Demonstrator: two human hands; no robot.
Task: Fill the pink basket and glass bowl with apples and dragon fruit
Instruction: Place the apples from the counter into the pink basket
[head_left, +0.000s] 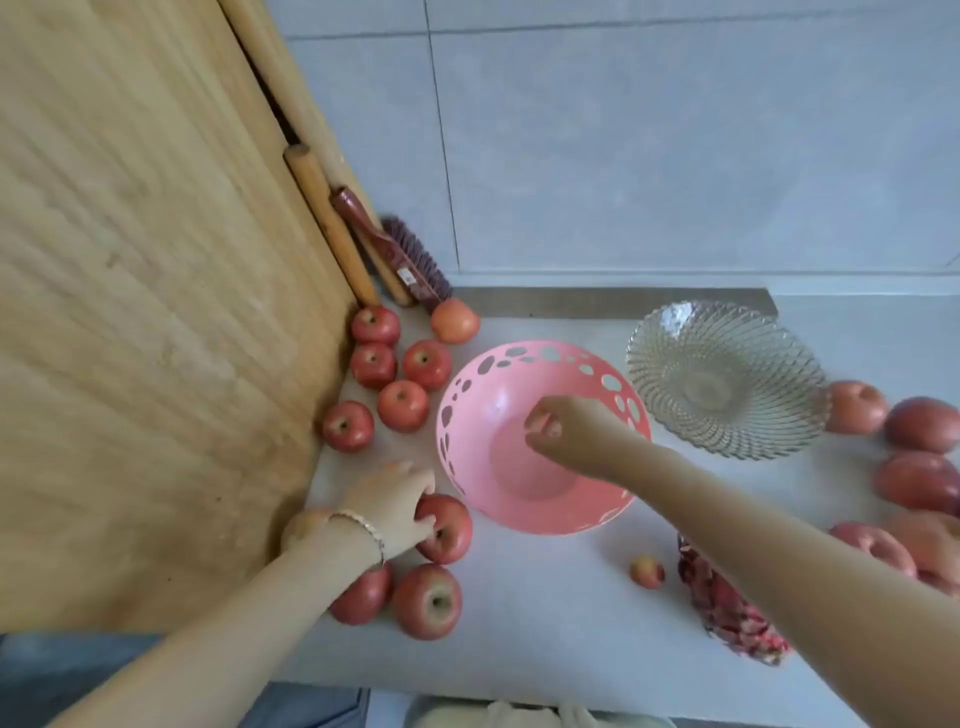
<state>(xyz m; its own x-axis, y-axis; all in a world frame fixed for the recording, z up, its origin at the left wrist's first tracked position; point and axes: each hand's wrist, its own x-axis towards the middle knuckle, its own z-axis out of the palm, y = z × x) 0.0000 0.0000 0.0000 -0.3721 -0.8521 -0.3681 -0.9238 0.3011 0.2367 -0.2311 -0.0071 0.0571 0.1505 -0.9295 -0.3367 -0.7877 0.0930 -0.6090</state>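
The empty pink basket (467, 415) stands mid-counter, and the empty glass bowl (727, 379) sits to its right. My left hand (389, 504) grips a red apple (449, 530) just left of the basket's near rim. Two more apples (431, 600) lie beside my wrist. My right hand (566, 431) hovers over the basket with loosely curled fingers; I see nothing in it. Several apples (402, 405) lie left of the basket, others (917, 480) at the far right. A dragon fruit (727, 613) lies partly under my right forearm.
A big wooden board (156, 312) leans along the left side, with rolling pins (332, 223) and a brush (410, 265) in the back corner. A small apple (647, 571) lies near the dragon fruit. The counter's front edge (519, 693) runs close to me.
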